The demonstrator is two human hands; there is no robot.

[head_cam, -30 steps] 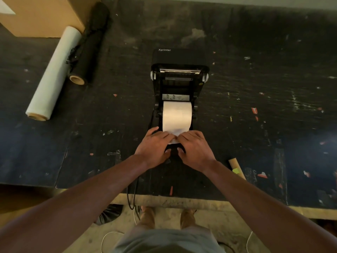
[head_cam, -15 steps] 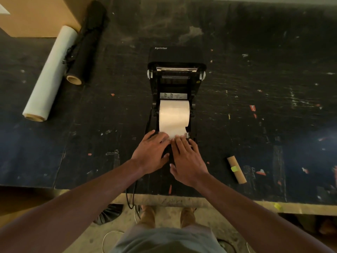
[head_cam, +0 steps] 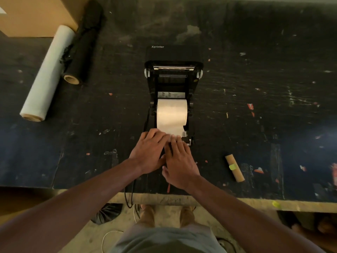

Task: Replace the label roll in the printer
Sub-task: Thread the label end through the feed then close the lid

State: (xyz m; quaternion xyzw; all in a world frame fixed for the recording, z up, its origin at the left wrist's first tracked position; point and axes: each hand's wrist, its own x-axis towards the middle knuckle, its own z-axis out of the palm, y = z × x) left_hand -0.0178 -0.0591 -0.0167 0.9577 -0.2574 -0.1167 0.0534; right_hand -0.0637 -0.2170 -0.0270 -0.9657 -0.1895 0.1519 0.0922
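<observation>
A black Xprinter label printer stands mid-table with its lid swung open away from me. A white label roll sits in its bay, its loose end running toward me. My left hand and my right hand lie flat side by side on the printer's near end, fingers extended and pressing on the paper's leading edge. The fingertips cover that edge and the feed slot. An empty brown cardboard core with a yellow-green sticker lies on the table to the right of my right hand.
The dark scuffed table has its front edge just below my wrists. At far left lie a white film roll and a black roll, beside a cardboard box. A black cable hangs over the front edge.
My right hand has flattened from a curled pinch and slid a little to the left, next to my left hand. The camera view has drifted, bringing the cardboard core fully into sight.
</observation>
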